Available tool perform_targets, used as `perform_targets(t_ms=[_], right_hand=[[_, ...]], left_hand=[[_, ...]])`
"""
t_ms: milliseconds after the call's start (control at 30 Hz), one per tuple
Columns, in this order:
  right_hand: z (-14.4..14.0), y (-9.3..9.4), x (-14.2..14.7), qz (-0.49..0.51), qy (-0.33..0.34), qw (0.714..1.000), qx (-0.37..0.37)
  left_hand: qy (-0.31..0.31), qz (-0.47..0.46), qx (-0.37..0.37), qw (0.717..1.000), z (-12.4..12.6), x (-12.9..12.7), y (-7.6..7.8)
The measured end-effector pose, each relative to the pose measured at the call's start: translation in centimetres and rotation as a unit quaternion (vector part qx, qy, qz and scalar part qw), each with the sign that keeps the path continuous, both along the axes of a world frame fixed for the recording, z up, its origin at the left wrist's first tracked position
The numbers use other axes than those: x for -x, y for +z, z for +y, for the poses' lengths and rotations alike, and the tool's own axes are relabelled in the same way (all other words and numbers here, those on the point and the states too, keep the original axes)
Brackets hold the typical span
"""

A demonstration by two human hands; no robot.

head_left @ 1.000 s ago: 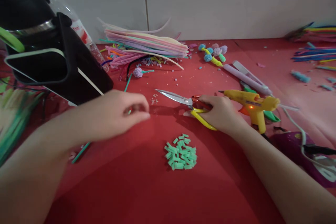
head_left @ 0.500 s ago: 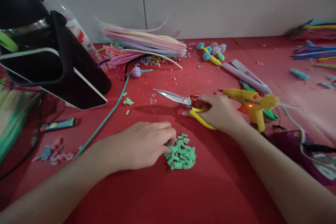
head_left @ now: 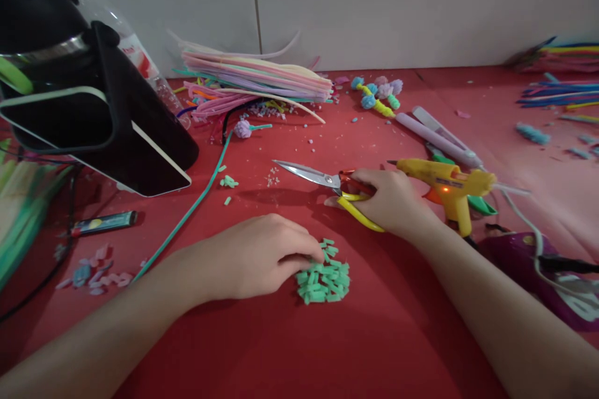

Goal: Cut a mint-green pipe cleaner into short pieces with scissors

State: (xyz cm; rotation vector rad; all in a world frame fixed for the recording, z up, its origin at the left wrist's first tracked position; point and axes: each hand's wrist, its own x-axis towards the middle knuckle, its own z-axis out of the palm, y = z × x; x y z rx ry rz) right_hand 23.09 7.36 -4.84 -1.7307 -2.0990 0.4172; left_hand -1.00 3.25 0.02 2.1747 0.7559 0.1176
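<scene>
A small pile of cut light-green pipe cleaner pieces (head_left: 324,282) lies on the red tabletop in front of me. My left hand (head_left: 262,255) reaches its upper left edge, palm down. Its forefinger is bent over the pieces and the thumb stays lower, with a gap between them; the other fingers are partly hidden. My right hand (head_left: 393,202) rests on the table, wrapped round the scissors (head_left: 311,173), which have one red and one yellow handle. Their blades point left and look closed.
Behind my right hand lie a yellow glue gun (head_left: 444,181) with a lit orange light and a lilac flat iron (head_left: 437,137). A bundle of pastel pipe cleaners (head_left: 257,75) lies by the wall. At left are a black bottle (head_left: 159,124) and a lighter (head_left: 105,222).
My left hand has shifted slightly right, and its forefinger now reaches further over the green pieces, away from the thumb. My right hand and the scissors have stayed put.
</scene>
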Motion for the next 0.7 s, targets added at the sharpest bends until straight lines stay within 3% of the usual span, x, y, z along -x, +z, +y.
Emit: perform_targets(t_ms=[133,333,533,700], right_hand=[[0.02,0.00,-0.07,-0.002,0.002,1.000,0.000],[0.08,-0.10,-0.11,-0.009,-0.005,1.000,0.005],[0.06,-0.05,-0.09,-0.005,-0.002,1.000,0.002],[0.08,0.01,-0.05,-0.011,0.003,1.000,0.000]], left_hand=[[-0.012,-0.016,0.009,1.000,0.03,-0.10,0.05],[0.033,-0.002,0.026,0.999,-0.32,-0.13,0.46],[0.102,-0.024,0.118,0.987,-0.33,-0.33,0.47],[0.123,-0.058,0.163,0.977,-0.08,-0.06,-0.06]])
